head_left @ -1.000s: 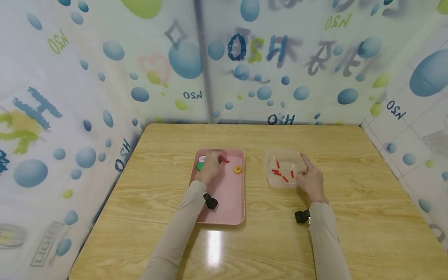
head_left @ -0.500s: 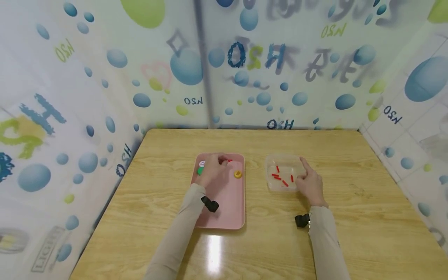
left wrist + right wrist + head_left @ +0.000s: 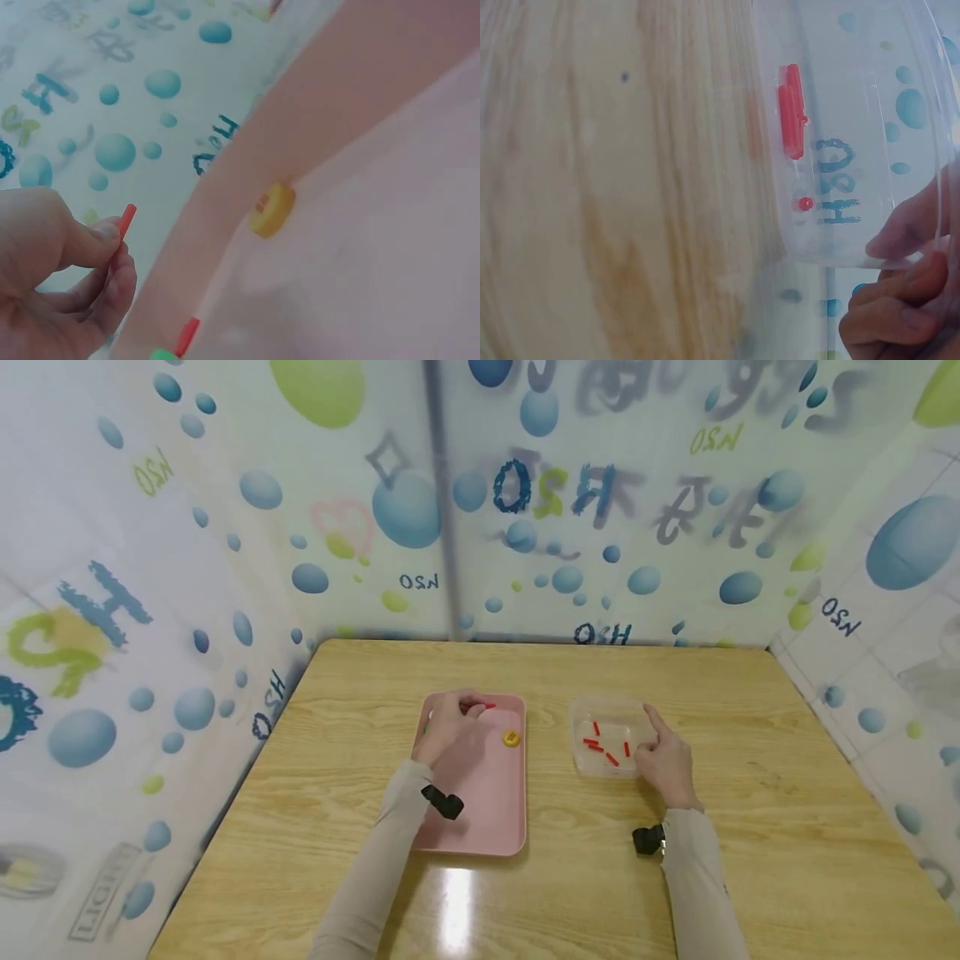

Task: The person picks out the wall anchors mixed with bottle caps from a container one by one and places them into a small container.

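Work looking partway along — five red sticks (image 3: pixel 612 759) lying in clear container (image 3: pixel 609 711); loose stick (image 3: pixel 187 337) lying in pink tray (image 3: pixel 483 810) just beside green piece (image 3: pixel 165 355), probably left to move; left hand (image 3: pixel 447 725) pinching another red stick (image 3: pixel 128 219) at tray's far end, thumb and fingertips closing on it — right hand (image 3: pixel 667 764) gripping container's right side

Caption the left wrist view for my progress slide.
Left hand pinches a slim red stick above the pink tray, where a yellow button-like piece lies.
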